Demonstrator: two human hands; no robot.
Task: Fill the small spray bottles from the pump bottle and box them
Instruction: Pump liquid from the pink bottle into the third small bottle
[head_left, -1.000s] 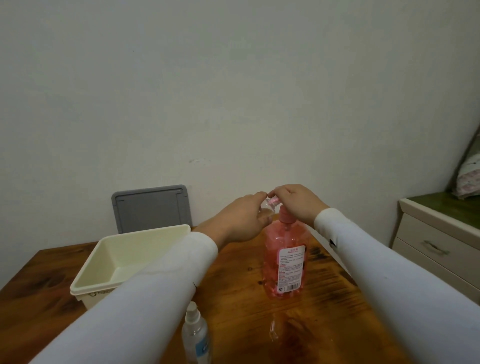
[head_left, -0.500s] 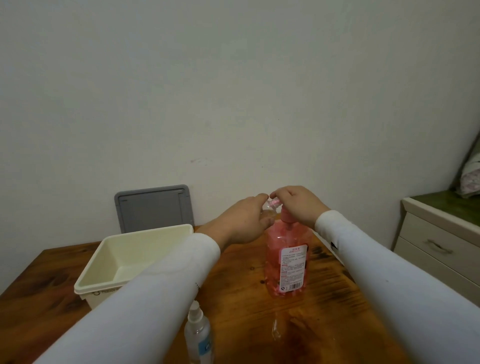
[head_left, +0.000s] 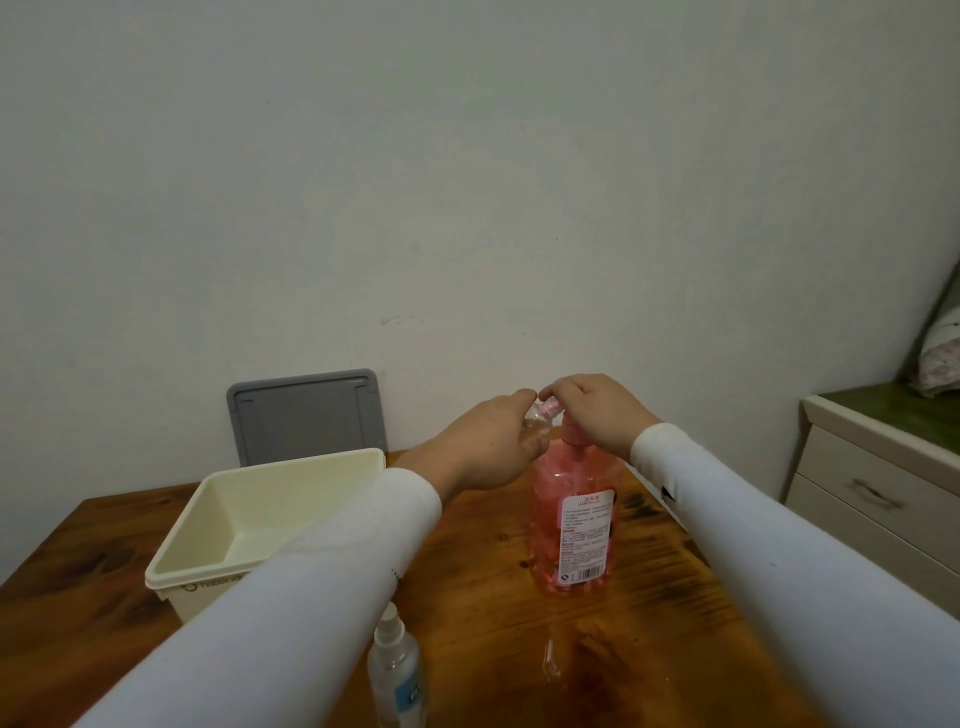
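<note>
A pink pump bottle (head_left: 571, 525) with a white label stands upright on the wooden table (head_left: 493, 597). My right hand (head_left: 597, 410) rests on top of its pump head, fingers curled over the nozzle. My left hand (head_left: 493, 447) holds a small clear spray bottle (head_left: 535, 423) up against the nozzle. A second small spray bottle (head_left: 397, 670) with a white sprayer and blue label stands near the table's front edge. A small clear item (head_left: 550, 660) lies in front of the pump bottle. The cream plastic box (head_left: 218, 519) sits open at the left.
A grey lid (head_left: 306, 415) leans against the wall behind the box. A cream drawer cabinet (head_left: 878, 478) stands to the right of the table, with patterned fabric (head_left: 940, 358) on top. The wall is close behind the table.
Both hands stay at the pump head with the small bottle under the nozzle. Only the view has shifted slightly.
</note>
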